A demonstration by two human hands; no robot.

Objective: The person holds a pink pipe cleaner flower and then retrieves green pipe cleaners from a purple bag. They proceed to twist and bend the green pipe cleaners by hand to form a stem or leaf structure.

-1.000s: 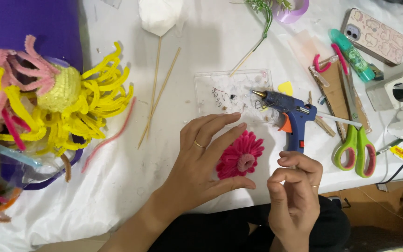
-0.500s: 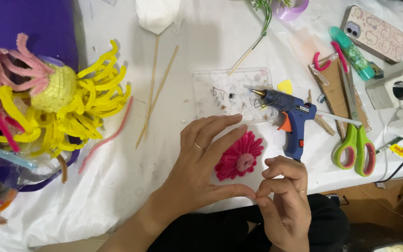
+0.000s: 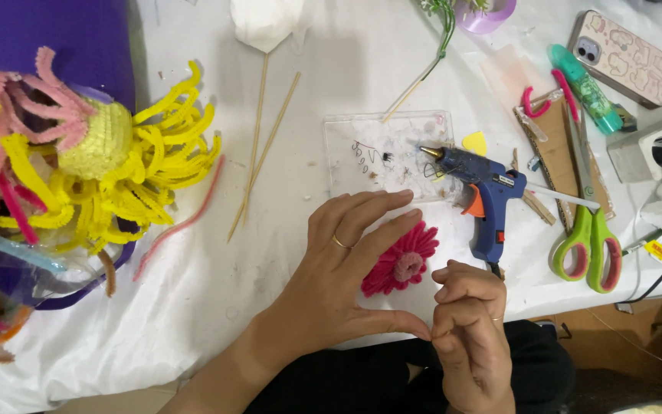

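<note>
- Pink flower is pinned flat on the white cloth under the left hand, fingers spread.
- Right hand is held beside it, fingertips pinched together; what is gripped cannot be told.
- Glue gun is propped nearby, within reach.

The left hand lies flat and palm-down, its forearm rising from the lower edge of the frame. The fingers are stretched out side by side and point up and to the right, a ring on one of them. The thumb reaches out to the right, and its tip meets the right hand. That hand sits lower and nearer the body, loosely curled, knuckles upward, fingers bent inward with the tips drawn together in a pinch against the left thumb. A thin ring shows on one finger. Both wrists are bare.
</note>
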